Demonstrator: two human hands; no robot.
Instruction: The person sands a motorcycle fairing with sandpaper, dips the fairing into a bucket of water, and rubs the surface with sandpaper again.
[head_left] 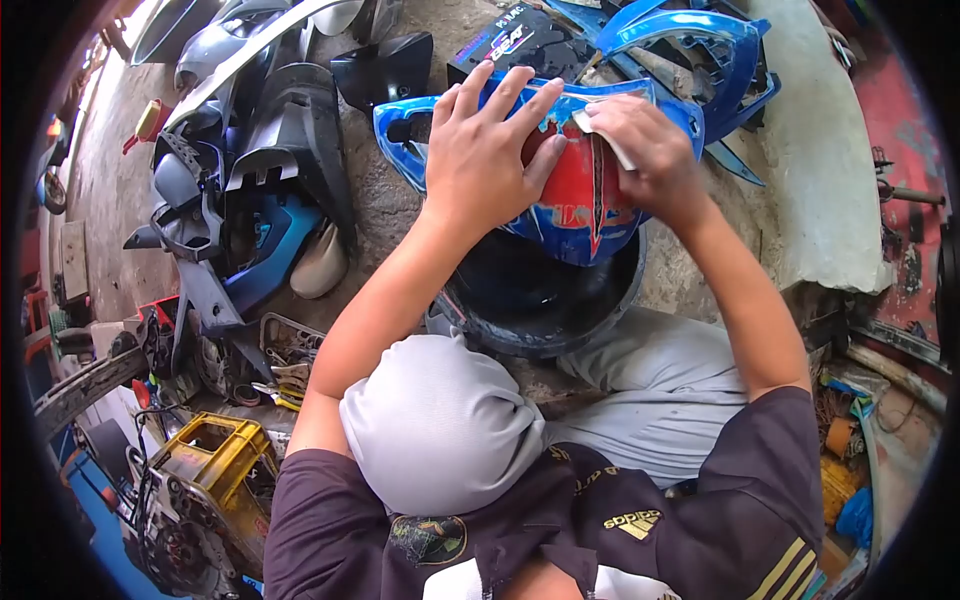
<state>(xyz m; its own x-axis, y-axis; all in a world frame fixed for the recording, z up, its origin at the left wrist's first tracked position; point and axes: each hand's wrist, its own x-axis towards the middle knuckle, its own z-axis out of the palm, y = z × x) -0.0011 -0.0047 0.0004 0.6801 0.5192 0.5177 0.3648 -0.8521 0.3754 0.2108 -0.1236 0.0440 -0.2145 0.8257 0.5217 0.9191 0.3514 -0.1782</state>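
Note:
A red and blue motorcycle body panel (575, 215), its paint scuffed in places, rests over a black tub (545, 315) in front of my knees. My left hand (490, 155) lies on the panel's left part with its fingers spread, holding it steady against the tub side. On the other half, my right hand (648, 150) is closed around a folded pale sheet of sandpaper (610, 140), pressed to the panel near its dark central slit. Part of the sheet is hidden under my fingers.
More blue panels (690, 50) and a black "BEAT" panel (525, 45) lie beyond. Dark fairing parts (285, 130) are heaped at the left. A yellow crate (215, 450), pliers (275, 393) and engine parts stand lower left. A pale slab (825, 180) runs along the right.

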